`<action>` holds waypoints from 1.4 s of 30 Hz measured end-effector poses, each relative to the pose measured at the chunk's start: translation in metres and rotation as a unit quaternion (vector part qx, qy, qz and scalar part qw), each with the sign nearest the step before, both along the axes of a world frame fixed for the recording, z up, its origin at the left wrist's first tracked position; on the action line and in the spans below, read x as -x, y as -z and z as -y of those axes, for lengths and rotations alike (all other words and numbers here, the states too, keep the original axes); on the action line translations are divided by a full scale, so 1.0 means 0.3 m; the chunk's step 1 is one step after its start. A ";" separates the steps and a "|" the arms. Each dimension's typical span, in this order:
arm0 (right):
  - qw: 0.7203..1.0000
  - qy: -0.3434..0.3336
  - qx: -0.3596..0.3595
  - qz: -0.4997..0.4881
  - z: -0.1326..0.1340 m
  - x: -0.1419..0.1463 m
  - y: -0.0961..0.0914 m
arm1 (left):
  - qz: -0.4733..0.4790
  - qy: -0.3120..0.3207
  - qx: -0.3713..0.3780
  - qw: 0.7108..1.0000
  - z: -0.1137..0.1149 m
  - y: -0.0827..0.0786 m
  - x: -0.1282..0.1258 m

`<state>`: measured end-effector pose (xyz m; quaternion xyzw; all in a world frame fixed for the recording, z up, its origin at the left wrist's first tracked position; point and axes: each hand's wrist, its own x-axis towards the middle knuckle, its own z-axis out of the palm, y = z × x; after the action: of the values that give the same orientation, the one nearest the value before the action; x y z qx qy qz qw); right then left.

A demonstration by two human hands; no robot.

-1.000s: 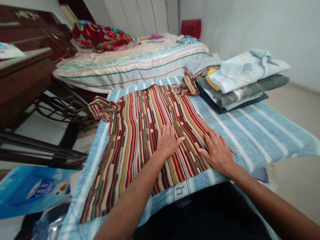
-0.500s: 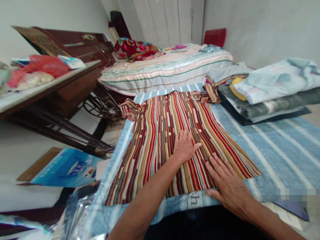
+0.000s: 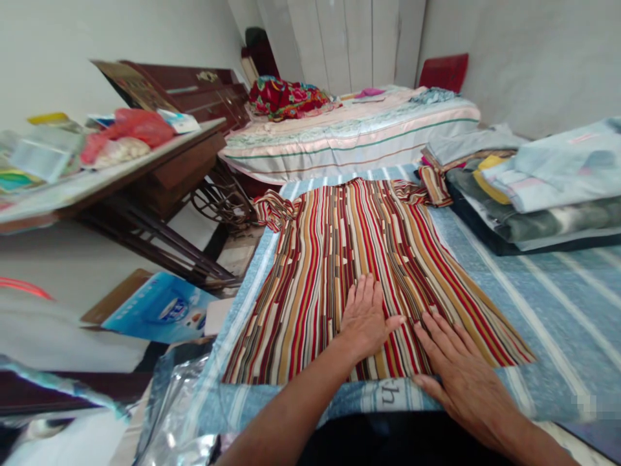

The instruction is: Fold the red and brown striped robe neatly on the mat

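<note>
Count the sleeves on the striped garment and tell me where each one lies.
2. The left sleeve lies bunched at the far left corner of the striped garment; the right sleeve is bunched at its far right corner, by the clothes pile.

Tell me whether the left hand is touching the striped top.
Touching: the head view shows the left hand lying flat, palm down, on the striped top.

2 hands [image 3: 366, 323] on striped top [image 3: 320, 278], blue cloth [image 3: 514, 298] beneath, folded clothes [image 3: 557, 175] nearby
</note>
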<state>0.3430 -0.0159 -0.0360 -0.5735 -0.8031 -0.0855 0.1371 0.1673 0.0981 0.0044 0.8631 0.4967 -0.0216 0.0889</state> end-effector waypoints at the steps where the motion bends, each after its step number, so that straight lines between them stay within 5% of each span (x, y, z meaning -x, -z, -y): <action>1: 1.000 -0.002 -0.003 -0.002 0.000 0.000 0.002 | 0.001 0.001 -0.003 1.000 0.001 0.005 0.000; 42: 0.998 -0.005 -0.056 0.012 -0.010 0.003 0.041 | 0.013 0.005 0.003 1.000 0.004 0.005 0.011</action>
<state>0.3422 -0.0128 -0.0484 -0.5597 -0.8015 -0.1371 0.1599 0.1642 0.0971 0.0028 0.8657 0.4908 -0.0122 0.0983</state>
